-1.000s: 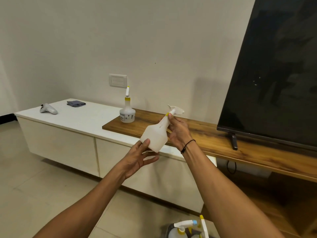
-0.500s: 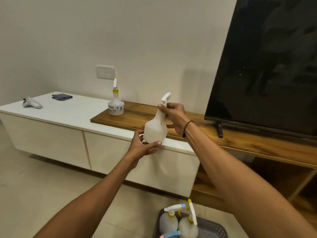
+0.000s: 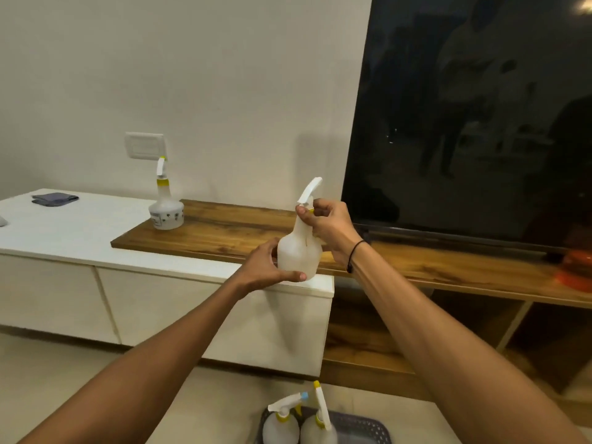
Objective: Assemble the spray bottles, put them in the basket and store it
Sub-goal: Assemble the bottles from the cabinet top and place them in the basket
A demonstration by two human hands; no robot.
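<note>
I hold a white spray bottle (image 3: 299,253) upright in front of the cabinet. My left hand (image 3: 267,265) cups its base and lower side. My right hand (image 3: 326,224) grips the neck at the yellow collar, just under the white trigger head (image 3: 310,190). A second spray bottle (image 3: 166,208) with a yellow collar stands on the wooden shelf near the wall. On the floor at the bottom stands a dark basket (image 3: 365,429) with two assembled spray bottles (image 3: 282,423) in it, cut off by the frame edge.
A long white cabinet (image 3: 80,232) carries a wooden shelf (image 3: 224,229) that runs right under a large black television (image 3: 474,123). A folded grey cloth (image 3: 55,199) lies at the cabinet's far left. An orange object (image 3: 575,267) sits at the right edge. Tiled floor lies below.
The bottle went from tilted to upright. My left hand moved from under it to cupping its base, and my right hand stayed at the neck. The view dropped, showing more of the basket.
</note>
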